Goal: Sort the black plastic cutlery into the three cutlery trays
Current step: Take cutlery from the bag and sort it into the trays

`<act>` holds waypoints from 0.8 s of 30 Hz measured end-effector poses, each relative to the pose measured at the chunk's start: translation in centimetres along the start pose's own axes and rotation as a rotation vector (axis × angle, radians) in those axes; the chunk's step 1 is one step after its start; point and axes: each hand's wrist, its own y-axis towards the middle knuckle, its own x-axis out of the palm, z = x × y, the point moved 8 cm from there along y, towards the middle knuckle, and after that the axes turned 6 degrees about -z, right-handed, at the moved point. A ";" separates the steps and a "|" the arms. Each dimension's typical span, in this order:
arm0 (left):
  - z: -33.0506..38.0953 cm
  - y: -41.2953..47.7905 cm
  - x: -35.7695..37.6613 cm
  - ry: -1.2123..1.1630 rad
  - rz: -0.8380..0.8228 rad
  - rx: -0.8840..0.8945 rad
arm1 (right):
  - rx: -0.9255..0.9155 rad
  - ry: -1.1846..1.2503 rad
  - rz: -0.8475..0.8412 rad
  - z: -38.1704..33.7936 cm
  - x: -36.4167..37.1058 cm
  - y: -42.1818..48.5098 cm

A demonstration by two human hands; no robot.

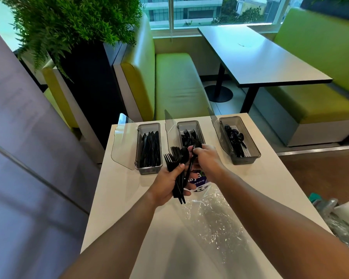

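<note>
Behind your white table [129, 198] sit green booths, while your left hand [167, 184] grips mixed cutlery [177, 158] and your right hand [207, 158] pinches a spoon [196, 144].

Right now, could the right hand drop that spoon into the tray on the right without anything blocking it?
Probably yes. The right hand holds a spoon, and the right tray stands with its clear lid swung up on its left side, so its top is open. Nothing lies on the table between hand and tray.
</note>
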 end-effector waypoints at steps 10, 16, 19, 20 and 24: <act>-0.3 -0.3 -0.6 0.062 0.061 -0.016 | -0.102 -0.081 0.086 -0.8 -1.6 -0.1; -0.1 -0.2 -0.2 0.081 0.071 0.011 | -0.054 -0.206 -0.096 0.4 0.3 -0.9; -0.2 -0.2 -0.3 0.061 0.083 0.008 | -0.062 -0.180 -0.053 0.0 -0.1 -0.8; -0.2 -0.2 -0.3 0.042 0.086 0.007 | -0.064 -0.178 -0.047 -0.1 -0.3 -0.6; -0.1 0.0 0.2 -0.031 0.038 0.004 | -0.045 -0.140 -0.111 0.4 0.0 -0.6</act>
